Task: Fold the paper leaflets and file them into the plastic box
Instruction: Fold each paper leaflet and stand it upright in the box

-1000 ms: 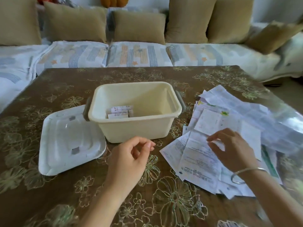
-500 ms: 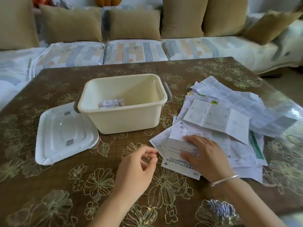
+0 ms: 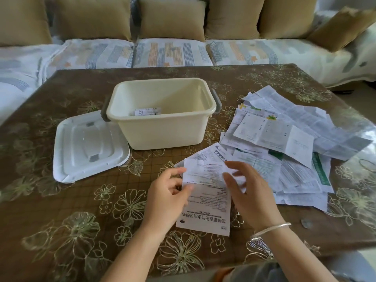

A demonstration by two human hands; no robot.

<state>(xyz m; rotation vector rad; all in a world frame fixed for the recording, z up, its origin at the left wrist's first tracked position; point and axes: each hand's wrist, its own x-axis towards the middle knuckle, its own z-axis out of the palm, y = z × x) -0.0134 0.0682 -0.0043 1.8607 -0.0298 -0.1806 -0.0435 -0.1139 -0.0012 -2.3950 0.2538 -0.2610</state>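
A white printed leaflet (image 3: 205, 208) lies on the table in front of me, its far end raised off the cloth. My left hand (image 3: 166, 194) pinches its left edge between thumb and forefinger. Over the leaflet's right edge my right hand (image 3: 250, 192) is curved and blurred, so its grip is unclear. Behind stands the cream plastic box (image 3: 162, 131), open, with a few folded leaflets (image 3: 146, 111) on its bottom. A loose pile of unfolded leaflets (image 3: 284, 143) spreads to the right of the box.
The box's white lid (image 3: 89, 145) lies flat to the left of the box. The brown flowered tablecloth (image 3: 71, 220) covers the table. A sofa with tan cushions (image 3: 171, 19) runs along the far side.
My right hand has drawn one leaflet off the pile to the table's middle. The left hand has come in and taken its left edge.
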